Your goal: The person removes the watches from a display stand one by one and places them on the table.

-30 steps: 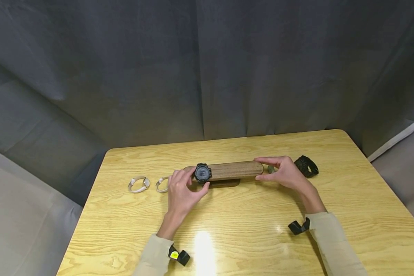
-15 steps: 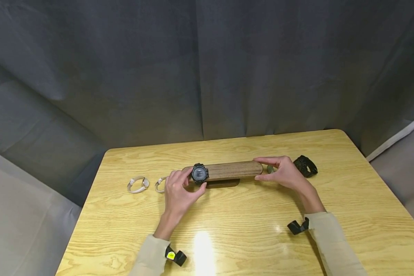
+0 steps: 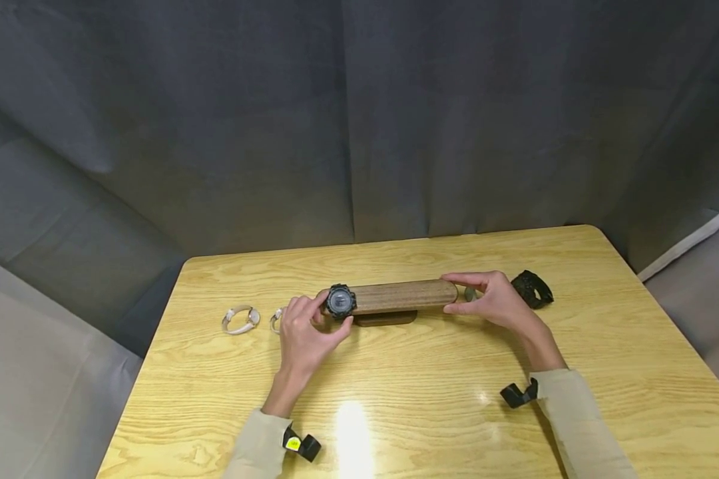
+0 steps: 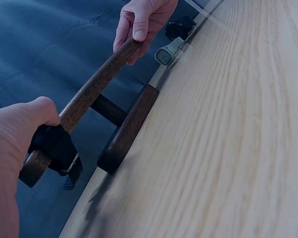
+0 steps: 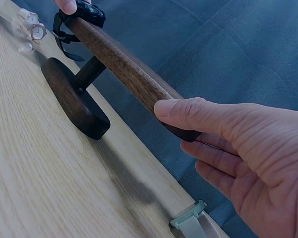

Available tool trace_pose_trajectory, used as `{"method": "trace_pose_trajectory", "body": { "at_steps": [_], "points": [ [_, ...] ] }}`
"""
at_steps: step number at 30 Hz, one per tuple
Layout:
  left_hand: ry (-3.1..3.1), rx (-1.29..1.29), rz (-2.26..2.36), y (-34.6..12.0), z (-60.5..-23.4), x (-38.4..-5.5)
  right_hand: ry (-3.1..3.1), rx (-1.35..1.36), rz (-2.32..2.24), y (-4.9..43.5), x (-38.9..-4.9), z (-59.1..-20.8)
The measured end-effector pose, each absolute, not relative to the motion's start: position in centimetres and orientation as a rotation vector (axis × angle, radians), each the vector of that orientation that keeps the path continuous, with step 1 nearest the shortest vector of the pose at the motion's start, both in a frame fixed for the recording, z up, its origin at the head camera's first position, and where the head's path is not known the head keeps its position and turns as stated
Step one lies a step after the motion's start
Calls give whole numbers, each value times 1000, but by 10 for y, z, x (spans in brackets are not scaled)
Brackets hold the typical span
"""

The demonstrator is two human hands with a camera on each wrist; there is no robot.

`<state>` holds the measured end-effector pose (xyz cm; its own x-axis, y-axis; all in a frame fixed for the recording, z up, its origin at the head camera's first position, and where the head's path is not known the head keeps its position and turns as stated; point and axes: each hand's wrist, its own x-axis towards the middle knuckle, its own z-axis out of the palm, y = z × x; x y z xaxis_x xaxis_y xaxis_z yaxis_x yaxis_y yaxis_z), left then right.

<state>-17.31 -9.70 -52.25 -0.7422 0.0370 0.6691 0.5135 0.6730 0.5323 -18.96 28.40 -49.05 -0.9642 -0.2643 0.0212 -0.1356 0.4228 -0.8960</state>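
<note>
A wooden watch stand has a long rounded bar [image 3: 404, 297] held up by a post over a small dark base [image 5: 74, 99]. Near the bar's left end, a black digital watch [image 3: 340, 301] sits with its strap around the wood and its face upward. My left hand [image 3: 304, 338] pinches this watch, index finger at its far side and thumb at the near side. In the left wrist view the strap's end [image 4: 73, 178] hangs below the bar. My right hand [image 3: 496, 301] grips the bar's right end between thumb and fingers.
Two white-strapped watches, one at the far left [image 3: 240, 320] and one partly behind my left hand [image 3: 276, 321], lie on the wooden table [image 3: 419, 399]. A pale green watch [image 5: 191, 218] and another black watch [image 3: 532, 289] lie on the right. A dark curtain [image 3: 263, 133] hangs behind.
My left hand and the black watch have slid left along the bar, closer to its left end. My right hand has stayed on the right end.
</note>
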Motion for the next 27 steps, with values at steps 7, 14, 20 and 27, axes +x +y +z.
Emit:
{"method": "trace_pose_trajectory", "body": {
  "at_steps": [7,14,20,27],
  "points": [
    [-2255,-424,-966,-100,-523,-173,2547,-361,-1579,284,-190,-490],
    [-2262,-395,-953,-105,-520,-175,2552,-355,-1574,284,-189,-491],
    [-2284,-412,-969,-110,-517,-176,2551,-363,-1585,285,-189,-490],
    [-2341,-413,-1026,-118,-514,-178,2554,-368,-1583,285,-188,-490]
  ]
}}
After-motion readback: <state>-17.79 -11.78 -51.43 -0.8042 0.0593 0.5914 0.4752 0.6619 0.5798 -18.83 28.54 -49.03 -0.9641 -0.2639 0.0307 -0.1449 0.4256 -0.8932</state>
